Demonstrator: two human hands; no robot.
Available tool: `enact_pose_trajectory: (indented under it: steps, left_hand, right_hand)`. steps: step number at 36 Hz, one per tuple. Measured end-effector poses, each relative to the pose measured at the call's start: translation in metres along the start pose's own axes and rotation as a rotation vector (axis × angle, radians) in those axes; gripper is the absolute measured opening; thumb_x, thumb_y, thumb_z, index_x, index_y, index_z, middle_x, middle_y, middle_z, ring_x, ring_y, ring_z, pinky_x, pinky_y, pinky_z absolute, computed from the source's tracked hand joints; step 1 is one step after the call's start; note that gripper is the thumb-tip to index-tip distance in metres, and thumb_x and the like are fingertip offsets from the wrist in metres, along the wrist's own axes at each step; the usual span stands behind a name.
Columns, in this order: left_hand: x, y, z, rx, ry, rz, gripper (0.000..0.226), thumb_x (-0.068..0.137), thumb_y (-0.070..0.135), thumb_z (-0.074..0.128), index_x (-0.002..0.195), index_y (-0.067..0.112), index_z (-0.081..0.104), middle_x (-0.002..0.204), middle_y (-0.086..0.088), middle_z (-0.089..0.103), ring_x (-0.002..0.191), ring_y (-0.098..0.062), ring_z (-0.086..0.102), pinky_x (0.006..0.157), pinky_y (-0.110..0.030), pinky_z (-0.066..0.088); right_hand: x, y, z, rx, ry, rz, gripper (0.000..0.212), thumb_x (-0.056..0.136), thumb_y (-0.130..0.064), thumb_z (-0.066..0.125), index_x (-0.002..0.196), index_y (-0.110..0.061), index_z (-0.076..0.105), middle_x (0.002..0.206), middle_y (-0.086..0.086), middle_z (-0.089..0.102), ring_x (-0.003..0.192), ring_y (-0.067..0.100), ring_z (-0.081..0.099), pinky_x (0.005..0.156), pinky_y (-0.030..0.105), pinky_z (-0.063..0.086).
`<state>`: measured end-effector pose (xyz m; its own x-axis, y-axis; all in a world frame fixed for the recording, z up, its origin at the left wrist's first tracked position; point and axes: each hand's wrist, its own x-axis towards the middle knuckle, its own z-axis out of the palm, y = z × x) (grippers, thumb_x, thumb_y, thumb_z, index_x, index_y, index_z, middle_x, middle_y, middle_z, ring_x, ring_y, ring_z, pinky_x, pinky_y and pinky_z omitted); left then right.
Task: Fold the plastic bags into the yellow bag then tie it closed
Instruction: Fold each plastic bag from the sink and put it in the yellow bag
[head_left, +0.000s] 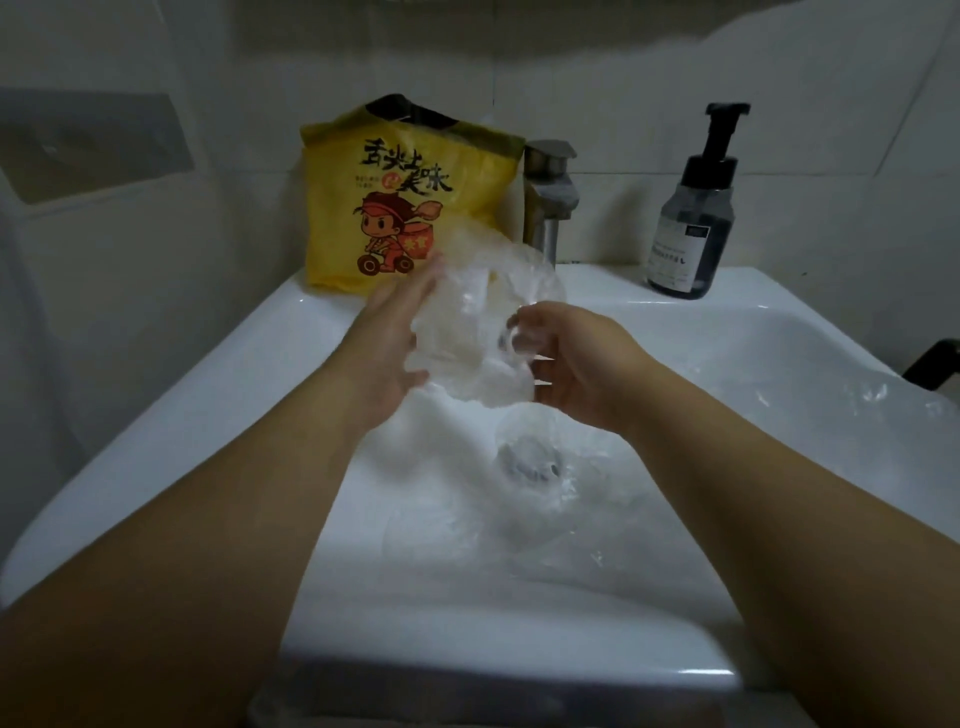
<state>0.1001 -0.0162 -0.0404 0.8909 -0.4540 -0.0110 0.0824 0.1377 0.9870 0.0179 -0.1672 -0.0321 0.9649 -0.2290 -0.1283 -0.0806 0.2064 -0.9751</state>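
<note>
1. Head view, looking down over a white sink (208, 395); both bare forearms reach in from the bottom edge.
2. Left hand (400, 343): fingers stretched out nearly straight and lying against the left side of a crumpled clear plastic bag (478, 332). The thumb sits low by the bag's lower left edge. The hand is motion-blurred, so I cannot tell whether the thumb bears on the film.
3. Right hand (582, 364): fingers curled inward, pinching the right side of the same bag, with film bunched round the fingertips.
4. The held bag hangs in the air between the hands, above the basin and in front of the faucet (550, 192).
5. Yellow bag (405, 197): stands upright on the back rim of the sink, just left of the faucet and against the tiled wall. Its mouth is open at the top, and it carries black lettering and a cartoon figure. Neither hand touches it.
6. Loose clear bags (519, 499) lie spread in the basin, over and around the drain. Another patch of clear film (872, 400) lies on the basin's right side.
7. Dark pump bottle (691, 228) stands on the back rim, right of the faucet.
</note>
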Motion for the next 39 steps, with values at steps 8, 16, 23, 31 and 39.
enact_pose_trajectory:
  steps: [8,16,23,31,39]
  left_hand:
    - [0.001,-0.008,0.003,0.145,-0.010,0.018,0.027,0.085,0.003,0.062,0.112,0.007,0.065,0.095,-0.009,0.064,0.083,-0.024,0.058,0.064,-0.027,0.043]
    - [0.004,-0.007,-0.007,0.402,0.032,0.019,0.035,0.084,-0.003,0.067,0.112,0.018,0.064,0.086,0.003,0.055,0.067,-0.008,0.056,0.052,-0.014,0.042]
    - [-0.005,-0.008,-0.002,0.538,-0.078,-0.019,0.076,0.063,0.023,0.086,0.130,0.021,0.049,0.111,0.009,0.065,0.093,-0.002,0.060,0.067,-0.014,0.047]
    - [-0.012,0.015,0.004,0.098,-0.150,0.001,0.054,0.070,0.066,0.068,0.112,0.032,0.064,0.109,0.005,0.071,0.094,-0.014,0.071,0.081,-0.033,0.057]
    - [-0.002,0.008,0.001,0.101,0.029,0.031,0.004,0.091,0.019,0.065,0.091,0.015,0.068,0.070,0.005,0.068,0.063,-0.008,0.065,0.052,-0.017,0.051]
  right_hand:
    - [0.009,-0.003,-0.003,0.150,0.026,0.013,0.012,0.094,-0.008,0.051,0.085,-0.006,0.058,0.057,0.001,0.059,0.051,0.013,0.058,0.065,0.031,0.050]
    - [0.015,-0.011,-0.017,0.602,0.070,-0.015,0.020,0.090,0.002,0.040,0.077,-0.004,0.054,0.060,0.006,0.051,0.060,0.018,0.052,0.073,0.033,0.053]
    - [0.013,-0.011,-0.016,0.576,0.041,-0.055,0.025,0.092,-0.009,0.039,0.105,-0.004,0.060,0.106,0.017,0.066,0.100,0.031,0.063,0.097,0.044,0.048]
    - [0.014,-0.012,-0.008,0.457,0.024,-0.068,0.022,0.090,-0.009,0.038,0.088,-0.005,0.059,0.074,0.009,0.059,0.069,0.024,0.058,0.071,0.033,0.054]
    - [0.014,-0.009,-0.004,0.039,0.263,0.033,0.054,0.094,-0.053,0.046,0.134,-0.017,0.044,0.114,0.007,0.057,0.093,0.025,0.054,0.092,0.044,0.047]
